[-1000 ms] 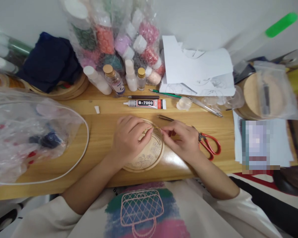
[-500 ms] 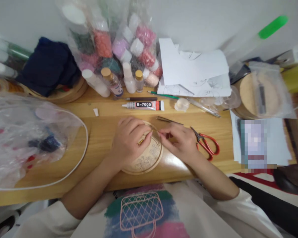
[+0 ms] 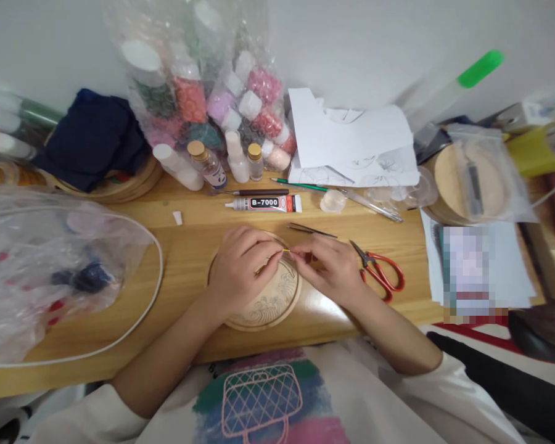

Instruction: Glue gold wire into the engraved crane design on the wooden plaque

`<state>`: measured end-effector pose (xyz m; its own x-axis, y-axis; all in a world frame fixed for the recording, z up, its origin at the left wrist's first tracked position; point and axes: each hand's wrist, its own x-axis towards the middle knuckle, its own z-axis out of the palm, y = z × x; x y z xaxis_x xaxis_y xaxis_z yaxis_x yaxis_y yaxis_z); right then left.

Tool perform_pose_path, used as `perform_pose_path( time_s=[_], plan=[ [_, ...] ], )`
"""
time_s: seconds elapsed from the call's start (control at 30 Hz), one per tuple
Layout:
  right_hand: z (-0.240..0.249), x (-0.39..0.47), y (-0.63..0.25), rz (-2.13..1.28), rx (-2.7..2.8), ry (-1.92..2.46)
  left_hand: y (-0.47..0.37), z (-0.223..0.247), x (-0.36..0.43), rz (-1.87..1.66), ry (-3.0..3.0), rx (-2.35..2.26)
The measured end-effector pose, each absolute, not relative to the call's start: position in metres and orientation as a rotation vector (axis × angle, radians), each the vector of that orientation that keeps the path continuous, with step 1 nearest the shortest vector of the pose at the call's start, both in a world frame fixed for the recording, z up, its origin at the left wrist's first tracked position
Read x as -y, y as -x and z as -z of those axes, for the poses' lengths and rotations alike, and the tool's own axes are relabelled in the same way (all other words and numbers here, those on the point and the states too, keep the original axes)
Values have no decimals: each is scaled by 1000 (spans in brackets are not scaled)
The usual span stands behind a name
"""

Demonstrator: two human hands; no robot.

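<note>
Between the fingertips of both hands runs a short, thin gold wire (image 3: 285, 250). My left hand (image 3: 240, 265) pinches its left end between thumb and forefinger, above a round wooden disc (image 3: 277, 302) with a wave pattern in dark lines. Part of the disc is covered by that hand. My right hand (image 3: 330, 265) pinches the wire's other end at the disc's right edge, its remaining fingers curled. A pair of dark tweezers (image 3: 312, 230) lies just beyond the right hand. Red-handled scissors (image 3: 383, 271) rest to its right, blades pointing away from me.
A glue tube (image 3: 263, 203) lies behind the disc, with small bottles (image 3: 208, 163) and a bag of coloured jars (image 3: 192, 98) further back. White papers (image 3: 351, 142) are at the back right. A plastic bag (image 3: 69, 265) and white cable (image 3: 160, 271) occupy the left.
The camera view has shifted slightly. Both hands stay over the disc, their fingertips now a little closer together, and the gold wire shows more plainly between them.
</note>
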<state>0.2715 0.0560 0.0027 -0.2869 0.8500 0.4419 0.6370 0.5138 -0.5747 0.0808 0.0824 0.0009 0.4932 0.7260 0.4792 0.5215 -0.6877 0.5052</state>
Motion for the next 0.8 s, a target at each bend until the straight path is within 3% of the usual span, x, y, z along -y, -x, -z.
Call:
perform_pose_path(
  time_s=[0.57,0.8],
  plan=[
    [-4,-59,-277,-348,2049,1283,-74,-1,-88,-1075,-2486,-1195],
    [2,-62,-281,-203,2265,1313,-65,7,-94,-927,-2429,-1413]
  ],
)
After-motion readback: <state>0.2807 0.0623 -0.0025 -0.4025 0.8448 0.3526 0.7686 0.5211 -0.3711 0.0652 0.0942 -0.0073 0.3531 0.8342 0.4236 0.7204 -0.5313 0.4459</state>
